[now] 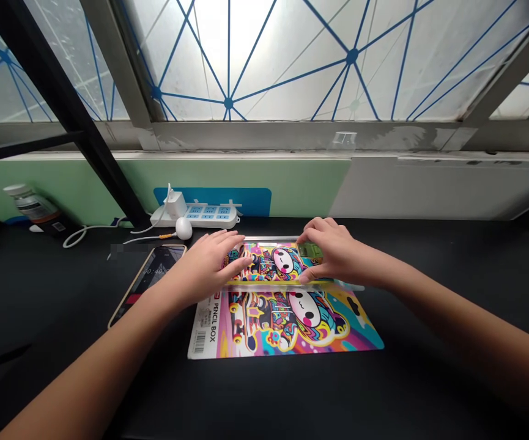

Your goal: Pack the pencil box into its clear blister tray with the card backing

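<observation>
Two bare hands are shown at work on a brightly printed pencil box [273, 261] on a black desktop [447, 305]. A cartoon skateboarding figure in pink, yellow and blue is printed on the box, and the same figure is repeated on a flat printed panel [287, 324] directly below it, nearer the person. Whether box and panel are joined cannot be told. The words "PENCIL BOX" are printed sideways along the panel's left edge, beside a barcode [200, 342], whose digits are too small to be read.

The left hand [209, 266] is laid open, its fingers [232, 247] loosely spread on the box's left part. The right hand [326, 250] is arched over the box's right part and grips it between fingers and thumb. One small translucent green piece [309, 250] lies just beside the right forefinger.

One smartphone [147, 284] lies face up just beyond and to the left of the left hand, with digits on its screen too blurred to be read with certainty. Farther ahead of the left hand, one white power strip [209, 215] is seen with one white charger [175, 205] plugged in, and one white egg-shaped object [184, 228] rests beside it. Well to the left, one white-capped bottle [30, 205] lies on its side, its label unreadable.
</observation>
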### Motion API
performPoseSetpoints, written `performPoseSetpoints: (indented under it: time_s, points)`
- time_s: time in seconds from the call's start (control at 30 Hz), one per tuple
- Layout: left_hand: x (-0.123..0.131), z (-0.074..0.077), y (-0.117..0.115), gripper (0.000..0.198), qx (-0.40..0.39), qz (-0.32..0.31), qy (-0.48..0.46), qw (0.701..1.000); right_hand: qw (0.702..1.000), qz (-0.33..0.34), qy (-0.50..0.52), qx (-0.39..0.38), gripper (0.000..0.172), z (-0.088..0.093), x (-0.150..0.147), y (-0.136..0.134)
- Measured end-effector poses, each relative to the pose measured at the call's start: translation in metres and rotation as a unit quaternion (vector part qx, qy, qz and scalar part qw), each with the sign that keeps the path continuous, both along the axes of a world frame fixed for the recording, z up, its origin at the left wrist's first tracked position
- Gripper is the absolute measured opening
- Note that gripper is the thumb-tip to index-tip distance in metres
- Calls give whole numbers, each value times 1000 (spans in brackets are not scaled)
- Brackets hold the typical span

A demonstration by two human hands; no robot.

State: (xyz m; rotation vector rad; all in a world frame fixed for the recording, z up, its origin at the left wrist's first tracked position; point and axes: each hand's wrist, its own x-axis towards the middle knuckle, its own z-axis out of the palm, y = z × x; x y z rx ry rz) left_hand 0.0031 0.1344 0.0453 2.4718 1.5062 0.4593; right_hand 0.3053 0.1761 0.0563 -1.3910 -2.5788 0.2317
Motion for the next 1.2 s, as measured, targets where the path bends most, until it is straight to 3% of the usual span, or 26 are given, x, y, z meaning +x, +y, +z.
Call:
performPoseSetpoints:
  time_s: [0.17,0.4,0.47,0.57,0.67,0.77,0.87,0.93,1.1,1.2]
  points:
    - [-10,3,7,45,75,-12,-13,997,991,8,38,131,51,-12,-2,-18]
    - [-11,19,-3,29,165,-70,0,984,957,62,131,253,11,-11,4,-57]
    - [-7,27,-13,24,229,-94,-10,969,943,48,146,295,17,-6,6,-70]
    - [2,37,-43,19,295,-107,-60,948,927,17,152,344,40,-4,11,-95]
    - [11,27,-81,31,314,-101,-86,940,920,16,167,354,54,-17,23,-124]
    - [14,-5,-113,34,273,-78,-104,953,921,36,174,347,59,-38,33,-149]
    - [11,-39,-130,37,183,-15,-102,978,935,60,157,313,50,-52,34,-163]
    - [7,-53,-134,52,117,37,-110,986,942,65,158,288,41,-55,31,-167]
    - [5,-53,-135,62,2,100,-132,986,961,16,183,207,20,-57,26,-169]
    - [9,-48,-134,71,-20,99,-130,986,974,-67,188,106,40,-61,35,-167]
